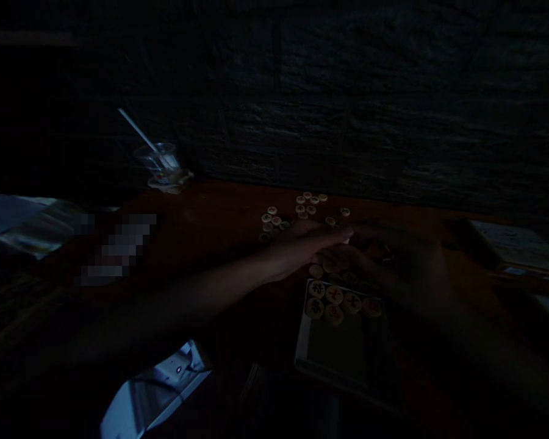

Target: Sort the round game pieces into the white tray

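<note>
Bare forearms (pixel 242 274) reach in from both sides, before a dark block wall (pixel 348 110) and over a reddish table (pixel 210 213). Below the hands, a shallow box (pixel 333 350) holds two rows of round pieces (pixel 333 314) at its far end. The left hand (pixel 297 244), fingers stretched nearly straight, meets the shadowed right hand (pixel 393 253); I cannot tell whether either grips anything. Far left stands a clear cup (pixel 158 160); loose pieces (pixel 301 209) lie scattered beyond the hands.
</note>
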Tool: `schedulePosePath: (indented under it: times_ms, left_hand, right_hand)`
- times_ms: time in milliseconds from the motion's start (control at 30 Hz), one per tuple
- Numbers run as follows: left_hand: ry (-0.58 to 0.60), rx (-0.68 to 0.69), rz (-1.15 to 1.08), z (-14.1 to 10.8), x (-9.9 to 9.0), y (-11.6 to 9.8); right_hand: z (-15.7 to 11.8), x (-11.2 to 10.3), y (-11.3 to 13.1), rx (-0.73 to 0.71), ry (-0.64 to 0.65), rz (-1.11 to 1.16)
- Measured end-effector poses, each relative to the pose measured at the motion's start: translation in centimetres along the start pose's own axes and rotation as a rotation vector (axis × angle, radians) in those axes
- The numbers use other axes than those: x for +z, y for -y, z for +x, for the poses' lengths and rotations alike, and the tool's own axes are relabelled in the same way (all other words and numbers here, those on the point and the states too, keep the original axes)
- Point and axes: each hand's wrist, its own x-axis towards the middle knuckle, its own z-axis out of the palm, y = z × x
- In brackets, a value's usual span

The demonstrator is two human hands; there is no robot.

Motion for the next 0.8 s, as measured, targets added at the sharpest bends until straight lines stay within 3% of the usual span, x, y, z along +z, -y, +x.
schedulePosePath:
  times_ms: [167,400,800]
  left_hand:
    - [-0.008,-0.005,0.01,0.12,-0.1,0.01]
    - [0.011,-0.011,-0.004,0.06,0.05,0.09]
    - [0.008,0.028,0.012,-0.06,-0.05,0.06]
  right_hand:
    - [-0.02,0.1,0.06,0.074,0.007,0.047]
    - [-0.06,0.03,-0.03,0.03,0.006,0.016]
    - [-0.17,0.29,0.05,0.09,-0.017,0.097]
